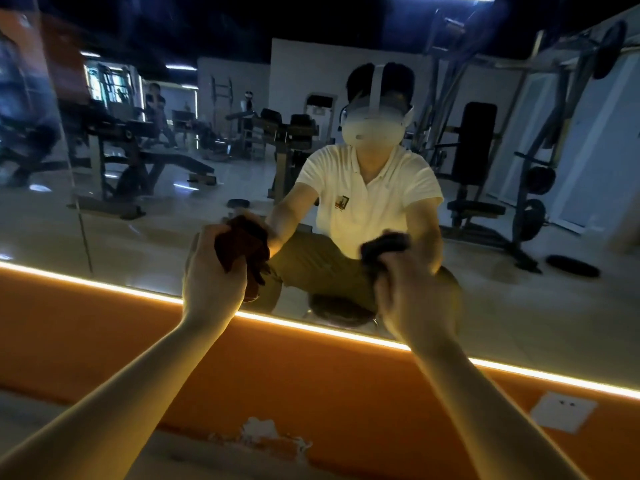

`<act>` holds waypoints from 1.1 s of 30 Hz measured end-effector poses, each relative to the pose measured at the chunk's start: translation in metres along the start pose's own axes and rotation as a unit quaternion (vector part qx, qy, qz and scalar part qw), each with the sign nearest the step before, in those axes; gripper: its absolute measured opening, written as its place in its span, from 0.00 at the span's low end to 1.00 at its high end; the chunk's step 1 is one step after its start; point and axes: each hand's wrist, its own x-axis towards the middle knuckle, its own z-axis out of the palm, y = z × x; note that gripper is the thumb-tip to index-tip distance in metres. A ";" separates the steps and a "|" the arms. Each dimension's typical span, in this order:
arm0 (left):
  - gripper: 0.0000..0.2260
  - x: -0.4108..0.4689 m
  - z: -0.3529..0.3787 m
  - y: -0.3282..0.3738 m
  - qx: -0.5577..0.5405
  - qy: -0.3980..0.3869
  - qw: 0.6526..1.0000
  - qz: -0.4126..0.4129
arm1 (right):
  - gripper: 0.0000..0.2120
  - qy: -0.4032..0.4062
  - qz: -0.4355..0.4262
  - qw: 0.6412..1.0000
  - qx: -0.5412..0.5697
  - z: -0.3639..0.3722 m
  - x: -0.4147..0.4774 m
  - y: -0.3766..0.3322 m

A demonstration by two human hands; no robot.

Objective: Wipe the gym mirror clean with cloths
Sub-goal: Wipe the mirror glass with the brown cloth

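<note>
— What sort of place is this?
— A gym. The wall-wide mirror [104, 237] reflects a hall of weight gear: a bench [180, 161] on the left, padded machines [294, 133] in the middle, a rack [518, 216] on the right with plates [540, 180] hung on it.
— And the floor?
— Pale tiles [502, 306], with a disc [573, 266] lying flat.
— The room itself?
— Dark ceiling, strip lamps [180, 67], and an orange wall [311, 393] under the glass edged by a glowing light strip [304, 328] — a commercial fit-out, not a home.

No readable text anywhere. One small emblem [341, 202] on the reflected shirt [381, 188], up beyond the left hand [211, 271], is too blurred to read.
</note>
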 end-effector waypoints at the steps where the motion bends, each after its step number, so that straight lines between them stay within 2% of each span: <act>1: 0.17 0.000 0.001 0.000 0.001 0.000 1.000 0.000 | 0.08 0.047 0.059 0.997 0.001 -0.014 0.003 0.017; 4: 0.17 0.000 -0.003 -0.004 0.002 -0.012 1.000 0.015 | 0.08 0.139 0.194 0.970 0.048 -0.013 0.010 0.014; 8: 0.18 0.004 -0.014 -0.013 0.010 -0.022 0.999 0.031 | 0.10 0.111 0.200 0.969 0.093 0.036 0.018 -0.068; 9: 0.19 0.006 -0.018 -0.014 0.013 -0.018 0.999 0.037 | 0.11 0.097 0.191 0.970 0.112 0.050 0.019 -0.090; 11: 0.19 0.010 -0.028 -0.018 0.012 -0.002 0.999 0.036 | 0.10 0.070 0.117 0.983 0.126 0.081 0.015 -0.129; 14: 0.18 0.016 -0.038 -0.026 -0.001 0.019 1.000 0.006 | 0.07 -0.061 -0.004 0.991 0.121 0.104 0.000 -0.154; 16: 0.18 0.021 -0.039 -0.032 0.000 0.017 1.000 0.007 | 0.06 -0.053 -0.010 0.994 0.099 0.094 0.002 -0.136; 18: 0.18 0.023 -0.035 -0.034 0.000 0.014 1.000 0.015 | 0.06 0.012 0.039 0.997 0.066 0.066 0.008 -0.100; 20: 0.17 0.023 -0.031 -0.033 -0.001 0.021 1.000 0.014 | 0.09 0.109 0.132 0.985 0.033 0.033 0.012 -0.054; 23: 0.18 0.022 -0.030 -0.030 -0.001 0.014 1.000 0.006 | 0.11 0.239 0.337 0.909 0.044 0.005 0.007 -0.012; 25: 0.17 0.024 -0.033 -0.032 0.004 0.009 1.000 0.010 | 0.11 0.244 0.432 0.867 0.046 0.019 0.007 -0.026; 26: 0.17 0.024 -0.035 -0.034 0.007 0.006 1.000 0.019 | 0.13 0.237 0.439 0.865 0.050 0.030 0.009 -0.044; 28: 0.17 0.025 -0.036 -0.038 0.014 -0.007 0.999 0.041 | 0.14 0.195 0.379 0.903 0.060 0.059 0.012 -0.092; 31: 0.17 0.023 -0.039 -0.040 0.005 -0.027 0.998 0.049 | 0.13 0.067 0.154 0.983 0.067 0.104 0.001 -0.161; 33: 0.17 0.024 -0.040 -0.041 0.000 -0.031 0.998 0.057 | 0.12 -0.002 0.037 0.997 0.067 0.109 -0.004 -0.172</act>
